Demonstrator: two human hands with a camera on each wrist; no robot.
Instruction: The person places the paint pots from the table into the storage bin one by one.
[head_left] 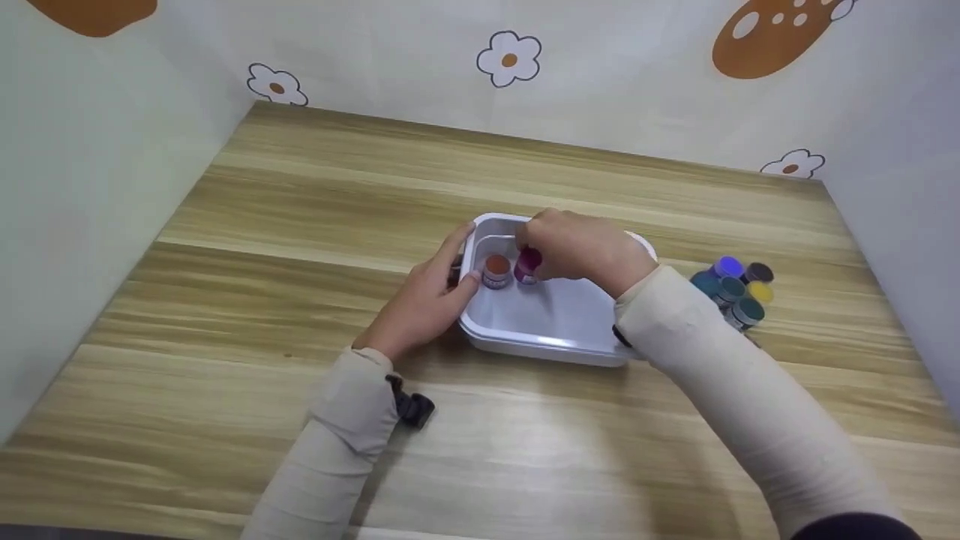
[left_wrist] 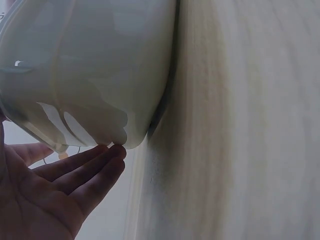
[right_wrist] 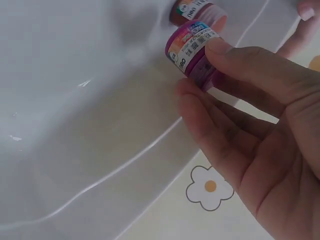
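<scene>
A white rectangular plastic tub (head_left: 555, 358) stands on the wooden table. My left hand (head_left: 424, 304) holds its left side, thumb over the rim and fingers against the outer wall. The left wrist view shows those fingers (left_wrist: 90, 172) stretched along the wall. Inside the tub, my right hand (head_left: 581, 244) pinches a magenta paint jar (right_wrist: 192, 47) between thumb and fingers. An orange-brown paint jar (head_left: 496, 271) stands upright beside it, near the tub's left wall; its label (right_wrist: 192, 9) shows in the right wrist view.
Right of the tub, several paint jars stand grouped, among them a blue-violet one (head_left: 727, 268), a yellow one (head_left: 760, 292) and a dark green one (head_left: 747, 313). My right forearm passes close in front of them. A flower-patterned wall covering (head_left: 390, 67) borders the table.
</scene>
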